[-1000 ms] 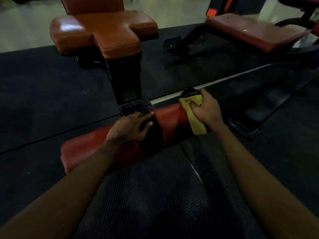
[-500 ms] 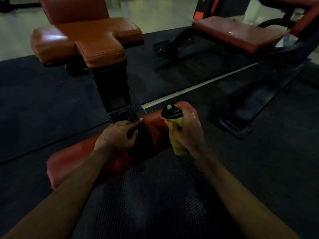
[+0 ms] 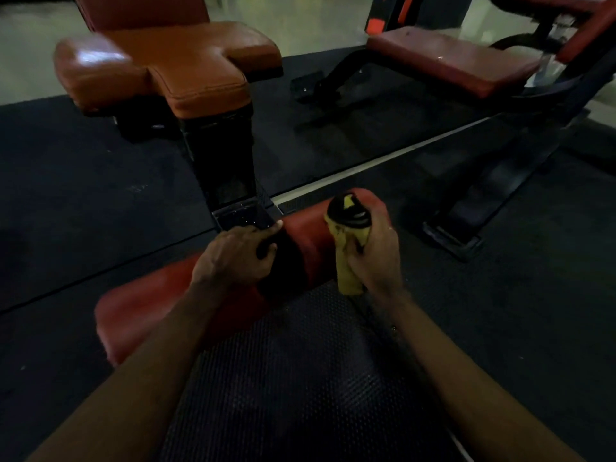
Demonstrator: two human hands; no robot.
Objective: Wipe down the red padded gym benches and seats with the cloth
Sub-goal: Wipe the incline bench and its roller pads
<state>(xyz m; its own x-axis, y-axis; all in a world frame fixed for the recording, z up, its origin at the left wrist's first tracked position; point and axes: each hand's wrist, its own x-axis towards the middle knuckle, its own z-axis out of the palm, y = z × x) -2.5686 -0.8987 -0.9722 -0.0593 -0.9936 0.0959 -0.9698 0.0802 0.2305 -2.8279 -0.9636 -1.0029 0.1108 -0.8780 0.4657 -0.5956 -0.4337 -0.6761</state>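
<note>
A long red padded roller [image 3: 140, 311] lies across the middle of the view, low over the floor. My left hand [image 3: 233, 258] rests on its dark middle section, index finger stretched toward the black bracket [image 3: 240, 218]. My right hand [image 3: 373, 251] grips the yellow cloth [image 3: 346, 271] at the roller's right end, wrapped around the black round end cap [image 3: 350, 211]. The cloth hangs down in front of the pad. Further back stand a red T-shaped seat [image 3: 173, 65] on a black post and a red flat bench pad [image 3: 453, 61].
A black studded footplate [image 3: 300, 378] lies under my forearms. Dark rubber mats [image 3: 83, 195] cover the floor, with a pale seam [image 3: 383, 165] running diagonally. A black machine frame and foot [image 3: 466, 225] sit at the right. Pale tiled floor [image 3: 30, 38] lies beyond the mats.
My right hand slid the cloth from the top of the roller to its right end, then gripped it around the end cap. My left hand stayed on the roller's middle.
</note>
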